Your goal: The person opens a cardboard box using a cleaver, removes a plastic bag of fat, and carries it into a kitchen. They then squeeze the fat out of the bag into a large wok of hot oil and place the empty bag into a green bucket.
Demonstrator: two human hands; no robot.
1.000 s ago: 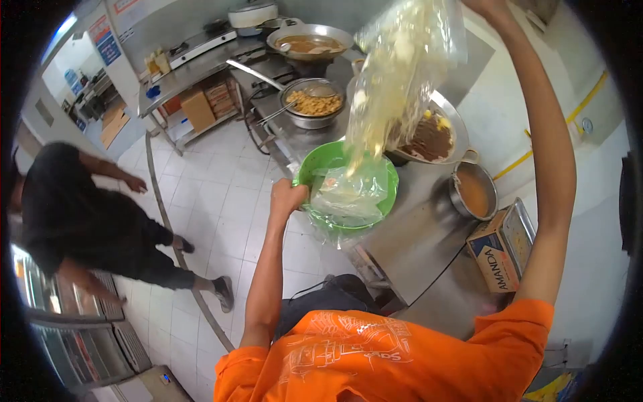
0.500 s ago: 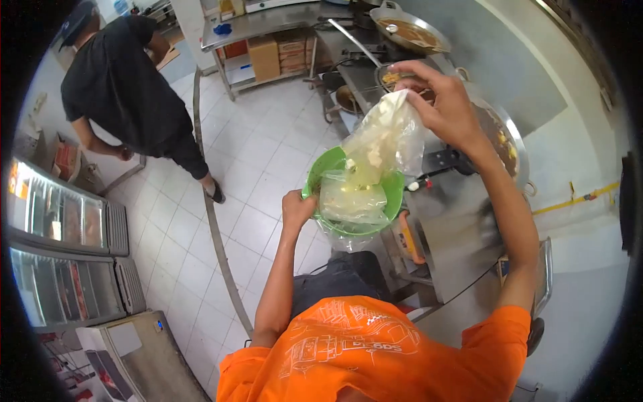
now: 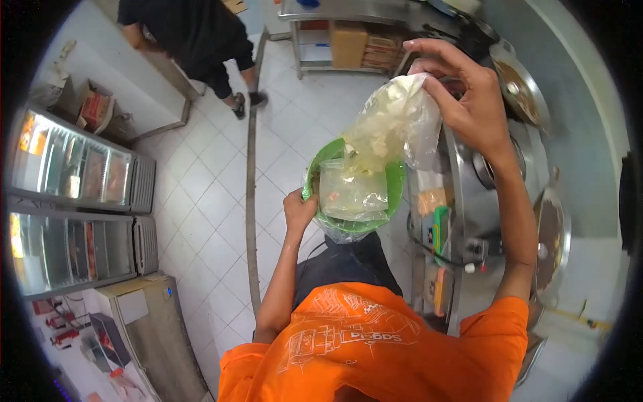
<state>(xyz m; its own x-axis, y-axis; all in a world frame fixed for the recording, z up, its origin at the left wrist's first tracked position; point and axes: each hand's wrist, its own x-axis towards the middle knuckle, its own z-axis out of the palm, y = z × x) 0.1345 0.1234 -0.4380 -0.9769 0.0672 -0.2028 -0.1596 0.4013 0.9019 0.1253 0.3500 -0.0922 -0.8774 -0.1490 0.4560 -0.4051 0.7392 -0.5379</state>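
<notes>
My left hand (image 3: 299, 210) is closed round the left rim of a green bowl (image 3: 396, 187), held out before my waist. Inside the bowl lies clear plastic (image 3: 351, 194), some of it hanging below the front rim. Pinched between the thumb and fingers of my right hand (image 3: 465, 94) is a clear plastic bag (image 3: 395, 110), lifted above the bowl's far right side. Pale, creamy lumps cling to the inside of this bag, and its lower end reaches down into the bowl.
A steel counter (image 3: 475, 201) with large pans (image 3: 552, 241) runs along my right. Glass-front display fridges (image 3: 74, 161) and a chest-like cabinet (image 3: 157, 335) line the left. Ahead are a steel table (image 3: 355, 10) with boxes beneath and a person in dark clothes (image 3: 194, 40).
My view has turned and moved along the counter, so the person and far table now sit higher in view. Both hands keep their holds on the bowl and bag.
</notes>
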